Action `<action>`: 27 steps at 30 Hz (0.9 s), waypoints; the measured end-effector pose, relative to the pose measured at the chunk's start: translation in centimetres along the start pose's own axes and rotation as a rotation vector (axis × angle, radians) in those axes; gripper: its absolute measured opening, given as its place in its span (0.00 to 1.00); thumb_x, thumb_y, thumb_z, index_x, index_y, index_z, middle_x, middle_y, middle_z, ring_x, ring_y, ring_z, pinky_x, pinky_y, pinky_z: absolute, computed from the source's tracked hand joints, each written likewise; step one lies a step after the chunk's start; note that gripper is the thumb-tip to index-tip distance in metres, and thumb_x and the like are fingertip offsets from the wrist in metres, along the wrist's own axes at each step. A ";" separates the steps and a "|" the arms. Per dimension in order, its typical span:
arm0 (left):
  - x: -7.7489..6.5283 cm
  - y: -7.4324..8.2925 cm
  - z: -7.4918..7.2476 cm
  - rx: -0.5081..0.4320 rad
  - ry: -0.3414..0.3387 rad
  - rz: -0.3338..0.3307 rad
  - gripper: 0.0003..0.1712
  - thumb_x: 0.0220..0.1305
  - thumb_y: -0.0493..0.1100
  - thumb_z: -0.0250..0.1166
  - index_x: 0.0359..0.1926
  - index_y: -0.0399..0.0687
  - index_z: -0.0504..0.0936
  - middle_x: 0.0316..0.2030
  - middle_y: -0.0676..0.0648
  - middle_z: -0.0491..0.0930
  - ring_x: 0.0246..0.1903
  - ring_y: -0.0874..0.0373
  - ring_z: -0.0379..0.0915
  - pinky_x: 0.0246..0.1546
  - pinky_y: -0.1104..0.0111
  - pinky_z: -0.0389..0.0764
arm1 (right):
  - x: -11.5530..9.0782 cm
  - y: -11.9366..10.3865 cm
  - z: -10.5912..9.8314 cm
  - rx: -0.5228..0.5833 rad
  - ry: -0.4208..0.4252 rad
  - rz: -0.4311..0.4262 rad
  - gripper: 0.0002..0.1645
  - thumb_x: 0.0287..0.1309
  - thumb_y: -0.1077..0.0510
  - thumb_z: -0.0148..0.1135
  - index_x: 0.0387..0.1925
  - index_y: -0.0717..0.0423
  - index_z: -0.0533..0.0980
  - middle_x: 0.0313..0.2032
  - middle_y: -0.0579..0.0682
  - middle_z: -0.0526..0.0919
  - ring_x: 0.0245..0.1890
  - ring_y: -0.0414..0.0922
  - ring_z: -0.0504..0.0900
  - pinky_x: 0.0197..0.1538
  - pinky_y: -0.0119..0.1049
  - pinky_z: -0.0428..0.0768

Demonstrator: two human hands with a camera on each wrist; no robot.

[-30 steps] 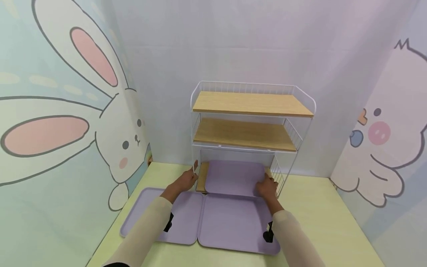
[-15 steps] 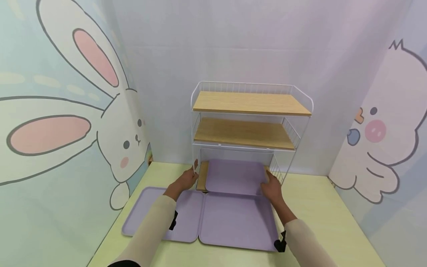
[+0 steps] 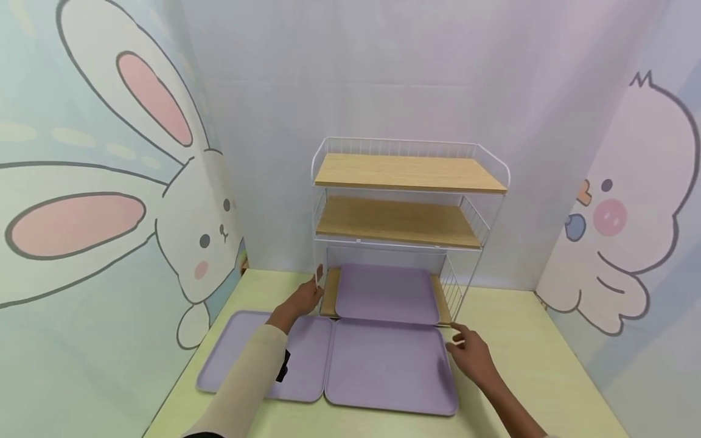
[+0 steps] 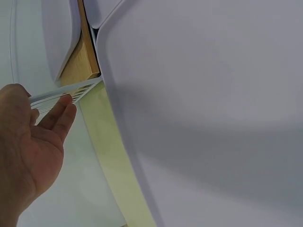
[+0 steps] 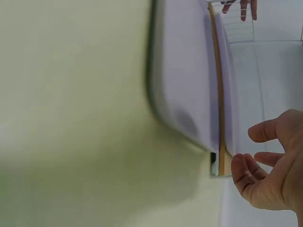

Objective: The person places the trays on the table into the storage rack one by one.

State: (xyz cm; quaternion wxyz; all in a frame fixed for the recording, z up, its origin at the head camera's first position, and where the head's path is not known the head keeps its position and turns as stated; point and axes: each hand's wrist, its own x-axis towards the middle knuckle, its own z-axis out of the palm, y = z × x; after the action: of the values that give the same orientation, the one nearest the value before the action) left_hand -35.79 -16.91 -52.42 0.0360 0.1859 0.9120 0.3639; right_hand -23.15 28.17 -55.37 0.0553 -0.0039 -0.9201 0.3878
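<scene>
Lilac rectangular tray (image 3: 387, 295) sits on the wooden bottom shelf (image 3: 331, 291), two matching trays (image 3: 390, 368) on the pale-yellow desk (image 3: 531, 347), right hand (image 3: 472, 356) released, left hand's (image 3: 303, 298) grip unclear.

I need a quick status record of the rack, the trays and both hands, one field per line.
Rack: white wire rack, three wooden shelves
Bottom shelf: purple shelf tray, wood visible on both sides of it
Table: left table tray and right table tray, side by side before the rack
Left hand: at the rack's left front post, grip unclear
Right hand: holding nothing, near the bottom shelf's right front corner, contact unclear
</scene>
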 end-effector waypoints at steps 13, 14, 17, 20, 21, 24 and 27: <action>7.3 -13.5 4.6 0.044 0.030 0.055 0.45 0.90 0.52 0.43 0.94 0.56 0.32 0.91 0.38 0.51 0.82 0.32 0.67 0.84 0.41 0.69 | -3.7 4.0 3.9 -0.111 -0.016 -0.052 0.35 0.73 0.58 0.73 0.68 0.82 0.76 0.43 0.57 0.86 0.42 0.46 0.80 0.42 0.36 0.81; 7.6 -13.8 4.7 0.057 0.034 0.056 0.45 0.90 0.51 0.43 0.94 0.57 0.31 0.91 0.37 0.51 0.81 0.30 0.68 0.83 0.40 0.70 | -3.8 3.9 4.1 -0.121 0.006 -0.079 0.31 0.73 0.61 0.72 0.67 0.81 0.78 0.41 0.56 0.87 0.42 0.46 0.80 0.42 0.37 0.80; 7.8 -14.3 4.9 0.048 0.050 0.055 0.46 0.89 0.52 0.44 0.94 0.61 0.31 0.91 0.39 0.52 0.81 0.30 0.69 0.82 0.39 0.71 | -4.2 3.6 4.5 -0.163 0.064 -0.134 0.24 0.72 0.66 0.69 0.63 0.79 0.82 0.37 0.53 0.87 0.41 0.46 0.80 0.43 0.39 0.80; 6.7 -12.7 4.3 0.071 0.060 0.087 0.46 0.89 0.51 0.44 0.94 0.53 0.32 0.90 0.35 0.54 0.78 0.30 0.72 0.81 0.41 0.74 | -4.7 3.1 4.6 -0.177 0.094 -0.113 0.22 0.72 0.68 0.67 0.62 0.78 0.82 0.37 0.55 0.87 0.41 0.49 0.81 0.42 0.42 0.80; 6.6 -12.6 4.3 0.062 0.059 0.092 0.46 0.88 0.51 0.44 0.94 0.52 0.33 0.90 0.35 0.54 0.77 0.30 0.74 0.81 0.41 0.74 | -5.0 2.9 4.6 -0.175 0.096 -0.091 0.22 0.73 0.68 0.66 0.62 0.79 0.81 0.39 0.58 0.87 0.41 0.51 0.82 0.43 0.43 0.81; 6.7 -12.7 4.5 0.064 0.049 0.093 0.46 0.88 0.52 0.43 0.94 0.55 0.31 0.89 0.34 0.56 0.75 0.30 0.77 0.80 0.40 0.74 | -5.5 2.4 4.3 -0.139 0.082 0.000 0.23 0.77 0.67 0.61 0.66 0.79 0.77 0.45 0.68 0.89 0.45 0.59 0.89 0.47 0.50 0.87; 7.9 -14.4 5.2 0.050 0.042 0.072 0.46 0.88 0.55 0.42 0.93 0.63 0.28 0.89 0.35 0.56 0.74 0.29 0.77 0.80 0.38 0.74 | -5.8 2.1 3.9 -0.062 0.045 0.112 0.27 0.83 0.63 0.53 0.73 0.76 0.72 0.52 0.75 0.89 0.50 0.65 0.91 0.49 0.55 0.89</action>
State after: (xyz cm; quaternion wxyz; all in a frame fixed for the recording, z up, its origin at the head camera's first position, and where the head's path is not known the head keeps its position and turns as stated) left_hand -46.61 -20.26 -65.43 -0.0008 0.2117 0.9141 0.3460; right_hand -17.82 26.54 -60.13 0.0540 -0.0657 -0.9285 0.3615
